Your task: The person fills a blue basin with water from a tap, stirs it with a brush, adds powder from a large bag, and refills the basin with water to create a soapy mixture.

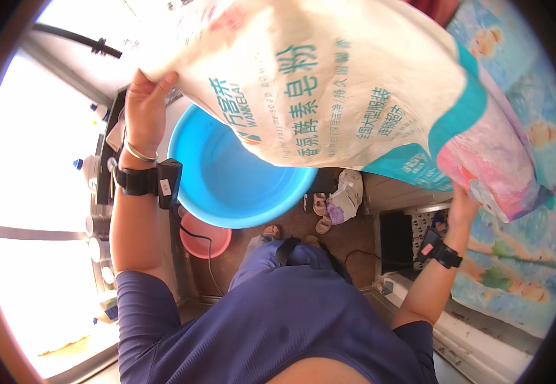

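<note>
A large white, teal and pink printed plastic bag (335,105) bearing writing spans the upper part of the head view. My left hand (148,103) pinches its left edge between thumb and fingers. Near the bag's pink end at the right, my right hand (462,206) grips the lower edge, its fingers partly hidden by the plastic. Below the bag is a blue plastic basin (242,220), whose far right part the bag covers. Each wrist wears a black strapped device, and a bangle circles the left wrist. The bag's contents are out of sight.
A pink basin (201,245) stands on the floor below the blue one. Sandals (323,223) lie beside a white bag (350,192). Several bottles (88,170) line the bright window ledge at left. A cartoon-print cloth (508,269) covers the right side. Thin black cables hang near both arms.
</note>
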`<state>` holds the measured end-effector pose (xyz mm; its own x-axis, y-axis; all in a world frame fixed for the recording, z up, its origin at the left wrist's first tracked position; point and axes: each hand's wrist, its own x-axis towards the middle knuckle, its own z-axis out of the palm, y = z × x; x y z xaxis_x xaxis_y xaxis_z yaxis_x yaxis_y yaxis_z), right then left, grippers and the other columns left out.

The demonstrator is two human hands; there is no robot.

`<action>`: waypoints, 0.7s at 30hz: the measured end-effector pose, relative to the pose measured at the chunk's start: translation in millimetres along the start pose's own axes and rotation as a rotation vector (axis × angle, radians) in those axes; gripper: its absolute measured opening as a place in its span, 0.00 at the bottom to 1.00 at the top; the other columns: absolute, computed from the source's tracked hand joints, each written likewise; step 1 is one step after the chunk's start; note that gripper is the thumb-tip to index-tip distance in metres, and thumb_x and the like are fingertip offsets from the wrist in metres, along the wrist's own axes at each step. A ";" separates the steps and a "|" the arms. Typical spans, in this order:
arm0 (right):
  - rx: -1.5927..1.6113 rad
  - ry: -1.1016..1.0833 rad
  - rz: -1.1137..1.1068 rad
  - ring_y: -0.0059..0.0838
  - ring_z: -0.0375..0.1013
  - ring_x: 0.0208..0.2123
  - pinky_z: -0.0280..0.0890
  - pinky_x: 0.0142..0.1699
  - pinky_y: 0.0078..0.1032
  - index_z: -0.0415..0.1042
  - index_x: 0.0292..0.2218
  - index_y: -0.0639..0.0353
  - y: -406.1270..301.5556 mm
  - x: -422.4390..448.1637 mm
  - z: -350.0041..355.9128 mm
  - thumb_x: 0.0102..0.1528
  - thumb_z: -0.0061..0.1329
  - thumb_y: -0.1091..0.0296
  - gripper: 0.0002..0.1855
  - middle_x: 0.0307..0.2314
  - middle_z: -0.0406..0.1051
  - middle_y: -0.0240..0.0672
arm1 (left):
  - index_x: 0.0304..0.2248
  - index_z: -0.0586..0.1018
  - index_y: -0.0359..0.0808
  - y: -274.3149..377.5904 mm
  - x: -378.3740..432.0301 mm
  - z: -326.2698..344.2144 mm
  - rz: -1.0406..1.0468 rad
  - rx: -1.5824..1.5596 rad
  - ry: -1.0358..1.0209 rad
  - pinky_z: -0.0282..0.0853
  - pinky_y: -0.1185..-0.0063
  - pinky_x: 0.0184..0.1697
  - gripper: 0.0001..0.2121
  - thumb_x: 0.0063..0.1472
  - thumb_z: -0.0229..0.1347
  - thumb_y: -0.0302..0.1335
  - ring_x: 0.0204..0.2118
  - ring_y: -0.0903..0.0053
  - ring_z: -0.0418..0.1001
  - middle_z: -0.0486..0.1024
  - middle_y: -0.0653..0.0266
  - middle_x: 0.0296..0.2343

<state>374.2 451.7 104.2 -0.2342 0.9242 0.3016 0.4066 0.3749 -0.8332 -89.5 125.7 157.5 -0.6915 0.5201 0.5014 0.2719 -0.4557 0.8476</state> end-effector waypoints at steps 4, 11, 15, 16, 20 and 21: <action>-0.272 -0.026 -0.392 0.25 0.68 0.40 0.60 0.47 0.23 0.69 0.40 0.70 -25.8 41.3 -9.9 0.53 0.48 0.72 0.14 0.37 0.71 0.37 | 0.39 0.72 0.37 -67.4 -51.4 -69.2 -0.262 -0.087 0.181 0.66 0.79 0.45 0.09 0.58 0.50 0.20 0.40 0.82 0.71 0.74 0.68 0.36; -0.068 -0.238 -0.549 0.24 0.65 0.41 0.57 0.48 0.21 0.65 0.43 0.69 -156.1 53.4 28.0 0.53 0.45 0.74 0.15 0.38 0.68 0.34 | 0.46 0.65 0.41 -110.5 -125.2 -53.5 -0.451 -0.414 0.281 0.62 0.77 0.45 0.18 0.56 0.50 0.20 0.42 0.81 0.66 0.67 0.69 0.39; -0.024 -0.169 -0.580 0.23 0.65 0.41 0.58 0.48 0.21 0.64 0.45 0.69 -154.6 63.6 27.6 0.54 0.45 0.74 0.16 0.40 0.67 0.35 | 0.50 0.62 0.40 -104.7 -142.2 -45.2 -0.627 -0.467 0.215 0.62 0.76 0.46 0.25 0.51 0.53 0.20 0.45 0.79 0.65 0.66 0.69 0.43; 0.021 -0.180 -0.556 0.23 0.65 0.41 0.58 0.48 0.21 0.64 0.45 0.68 -155.5 68.0 30.4 0.54 0.45 0.74 0.17 0.40 0.67 0.35 | 0.50 0.61 0.40 -101.2 -143.1 -41.8 -0.656 -0.466 0.184 0.62 0.76 0.46 0.26 0.51 0.53 0.20 0.45 0.78 0.65 0.66 0.68 0.44; 0.172 -0.249 -0.424 0.24 0.66 0.42 0.59 0.48 0.22 0.62 0.47 0.68 -156.4 88.0 25.6 0.55 0.44 0.73 0.18 0.42 0.66 0.35 | 0.45 0.68 0.34 -117.3 -141.4 -34.6 -0.597 -0.398 0.096 0.61 0.78 0.47 0.20 0.51 0.53 0.20 0.43 0.78 0.67 0.70 0.65 0.41; 0.207 -0.274 -0.388 0.24 0.66 0.42 0.60 0.48 0.22 0.62 0.47 0.68 -156.0 91.2 24.2 0.55 0.44 0.73 0.18 0.43 0.65 0.35 | 0.44 0.70 0.32 -125.4 -143.1 -34.0 -0.543 -0.372 0.085 0.62 0.78 0.47 0.18 0.51 0.53 0.21 0.43 0.79 0.68 0.71 0.64 0.40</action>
<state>268.0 475.7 250.4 -0.5672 0.6568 0.4969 0.0676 0.6384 -0.7667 -47.3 83.9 -26.4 -0.7199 0.6940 -0.0082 -0.3686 -0.3723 0.8518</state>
